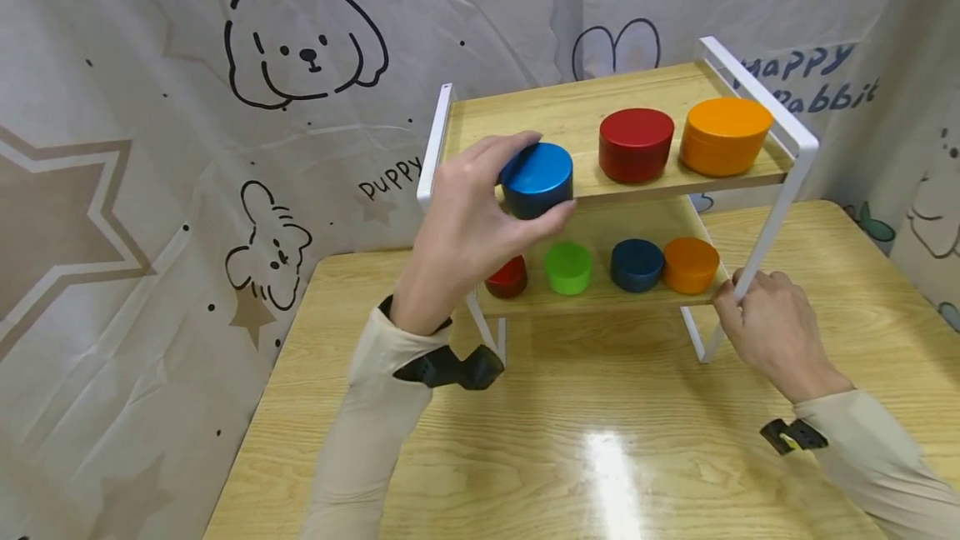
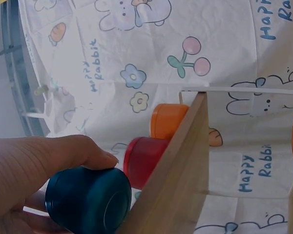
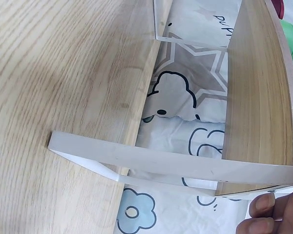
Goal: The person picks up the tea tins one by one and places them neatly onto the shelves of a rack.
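My left hand (image 1: 468, 219) pinches a round blue tin (image 1: 536, 180) between thumb and fingers, at the front edge of the upper board of a two-tier wooden rack (image 1: 517, 119). In the left wrist view the tin's underside faces the camera, right beside the board's edge. On the upper board, a red tin (image 1: 636, 148) and an orange tin (image 1: 724, 138) stand to the right. My right hand (image 1: 780, 327) grips the rack's white right front leg (image 1: 776, 215) near the lower board; part of its fingers is hidden behind the leg.
Along the lower board stand a red tin (image 1: 507, 277), a green tin (image 1: 567, 267), a dark blue tin (image 1: 637, 265) and an orange tin (image 1: 691, 265). The rack stands on a wood-grain table (image 1: 540, 440), with a printed cloth (image 1: 315, 165) hanging behind.
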Motion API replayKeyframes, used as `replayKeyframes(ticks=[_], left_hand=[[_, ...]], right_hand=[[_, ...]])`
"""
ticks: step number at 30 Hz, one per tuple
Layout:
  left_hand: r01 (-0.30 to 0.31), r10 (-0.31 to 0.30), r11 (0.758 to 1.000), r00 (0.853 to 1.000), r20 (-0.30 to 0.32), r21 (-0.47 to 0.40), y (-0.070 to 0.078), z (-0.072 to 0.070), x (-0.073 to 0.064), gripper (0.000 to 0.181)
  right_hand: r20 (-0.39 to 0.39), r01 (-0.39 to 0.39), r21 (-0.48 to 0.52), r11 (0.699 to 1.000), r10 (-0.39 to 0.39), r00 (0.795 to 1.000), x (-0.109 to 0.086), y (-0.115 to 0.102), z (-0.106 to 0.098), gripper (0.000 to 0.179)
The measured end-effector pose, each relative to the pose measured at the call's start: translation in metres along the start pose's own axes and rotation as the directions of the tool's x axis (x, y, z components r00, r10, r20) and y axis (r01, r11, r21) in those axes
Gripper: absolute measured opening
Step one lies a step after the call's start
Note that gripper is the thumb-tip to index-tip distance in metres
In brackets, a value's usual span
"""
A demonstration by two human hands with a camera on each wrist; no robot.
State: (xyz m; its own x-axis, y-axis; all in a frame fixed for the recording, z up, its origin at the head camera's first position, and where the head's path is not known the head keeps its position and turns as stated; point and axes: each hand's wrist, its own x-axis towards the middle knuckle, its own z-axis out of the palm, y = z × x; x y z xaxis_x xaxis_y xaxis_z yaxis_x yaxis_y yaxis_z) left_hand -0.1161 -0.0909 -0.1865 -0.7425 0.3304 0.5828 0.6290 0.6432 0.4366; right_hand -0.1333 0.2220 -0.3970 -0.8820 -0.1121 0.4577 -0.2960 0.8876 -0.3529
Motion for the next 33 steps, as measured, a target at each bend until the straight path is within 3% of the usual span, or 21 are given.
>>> replayKeyframes(ticks=[5, 17, 33], left_hand=[[0.071, -0.07, 0.997, 0.996, 0.057, -0.01, -0.004, 0.008, 0.014, 0.058], [0.131, -0.13, 0.991, 0.989, 0.071, -0.012, -0.013, 0.022, 0.037, 0.063], [0.135, -0.134, 0.99, 0.989, 0.057, -0.027, -0.017, 0.026, 0.037, 0.065]], right_hand=[[-0.004, 0.003, 0.001, 1.0, -0.003, 1.0, 0.0, 0.0, 0.001, 0.036], [-0.008, 0.018, -0.005, 1.0, -0.018, 1.0, 0.001, 0.001, 0.001, 0.037], [-0.016, 0.011, 0.001, 1.0, -0.011, 1.0, 0.0, 0.001, 0.003, 0.037]])
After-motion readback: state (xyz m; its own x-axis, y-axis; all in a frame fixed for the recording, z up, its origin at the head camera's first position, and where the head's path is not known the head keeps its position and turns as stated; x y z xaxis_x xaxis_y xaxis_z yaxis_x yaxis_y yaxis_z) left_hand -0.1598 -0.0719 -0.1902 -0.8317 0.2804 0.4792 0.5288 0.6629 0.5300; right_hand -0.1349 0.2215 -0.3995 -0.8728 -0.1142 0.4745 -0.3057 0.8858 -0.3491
